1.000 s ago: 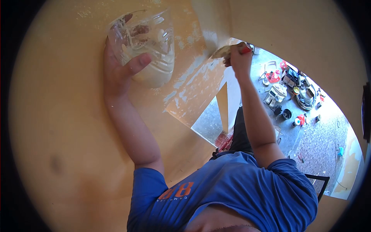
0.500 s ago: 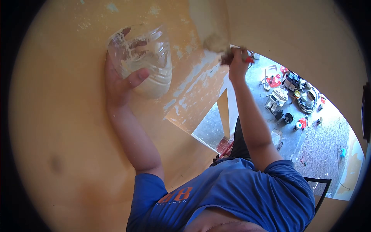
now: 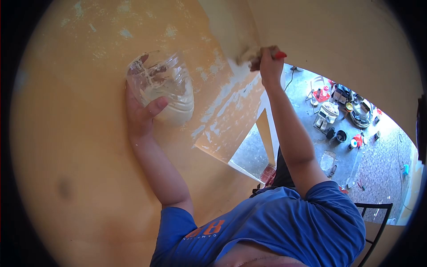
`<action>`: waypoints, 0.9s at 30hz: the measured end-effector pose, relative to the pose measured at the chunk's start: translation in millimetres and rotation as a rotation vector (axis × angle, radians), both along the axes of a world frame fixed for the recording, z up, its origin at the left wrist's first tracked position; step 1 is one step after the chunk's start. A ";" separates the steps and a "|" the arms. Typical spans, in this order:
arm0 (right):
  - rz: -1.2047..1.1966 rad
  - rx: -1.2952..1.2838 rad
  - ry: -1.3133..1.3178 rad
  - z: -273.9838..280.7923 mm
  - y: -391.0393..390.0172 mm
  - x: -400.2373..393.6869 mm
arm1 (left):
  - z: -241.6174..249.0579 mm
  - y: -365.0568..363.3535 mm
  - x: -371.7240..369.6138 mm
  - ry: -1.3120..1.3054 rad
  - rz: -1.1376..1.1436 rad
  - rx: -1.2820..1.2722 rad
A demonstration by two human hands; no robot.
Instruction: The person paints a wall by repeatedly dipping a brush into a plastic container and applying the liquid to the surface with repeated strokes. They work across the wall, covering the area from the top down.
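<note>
My left hand [image 3: 141,116] is wrapped round a clear plastic container [image 3: 180,95], its thumb on the near side. Whitish material coats the container's inside and lies in its lower part. Farther right, my right hand [image 3: 270,71] is closed on a brush [image 3: 254,57] with a red part at its handle end. The brush head is blurred and appears to be against a pale patch of the wall [image 3: 222,26]; exact contact cannot be made out.
Whitish streaks mark the orange-tan wall. Below right, the floor [image 3: 302,107] holds a black bucket [image 3: 341,136], a coiled hose [image 3: 361,116] and several tools and containers. A black metal frame [image 3: 376,206] stands near my right side. A red object [image 3: 268,174] shows below the wall opening.
The container and my left hand sit lower in the view. My right hand and the brush have shifted slightly up and left, with the brush angled differently. The floor scene has moved right and down.
</note>
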State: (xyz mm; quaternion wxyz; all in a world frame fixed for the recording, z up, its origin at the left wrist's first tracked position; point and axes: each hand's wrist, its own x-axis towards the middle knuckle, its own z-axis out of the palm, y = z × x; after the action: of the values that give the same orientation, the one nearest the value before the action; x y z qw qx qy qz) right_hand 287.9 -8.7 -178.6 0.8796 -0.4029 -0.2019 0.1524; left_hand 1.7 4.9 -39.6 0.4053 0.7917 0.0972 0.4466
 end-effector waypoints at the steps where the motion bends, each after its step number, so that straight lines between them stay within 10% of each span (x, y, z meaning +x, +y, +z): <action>1: 0.015 0.098 0.012 17.7 -4.5 0.7 | 0.2 0.8 0.0 0.000 0.002 -0.002; 6: 0.094 0.371 0.145 19.9 -5.9 17.8 | -0.7 3.8 -3.1 0.033 0.003 -0.004; 15: 0.010 -0.046 0.123 -115.2 -18.8 16.9 | -1.2 5.7 -1.1 0.035 -0.013 0.019; 27: 0.045 0.293 -0.031 78.8 -8.6 30.3 | -1.1 2.5 -1.4 0.018 0.016 -0.006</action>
State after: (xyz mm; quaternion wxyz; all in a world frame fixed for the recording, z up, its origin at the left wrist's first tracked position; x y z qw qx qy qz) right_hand 318.2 -17.3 -99.8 0.9223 -0.2677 -0.2443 0.1346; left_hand 0.2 7.5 -40.7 0.4032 0.7937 0.1082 0.4425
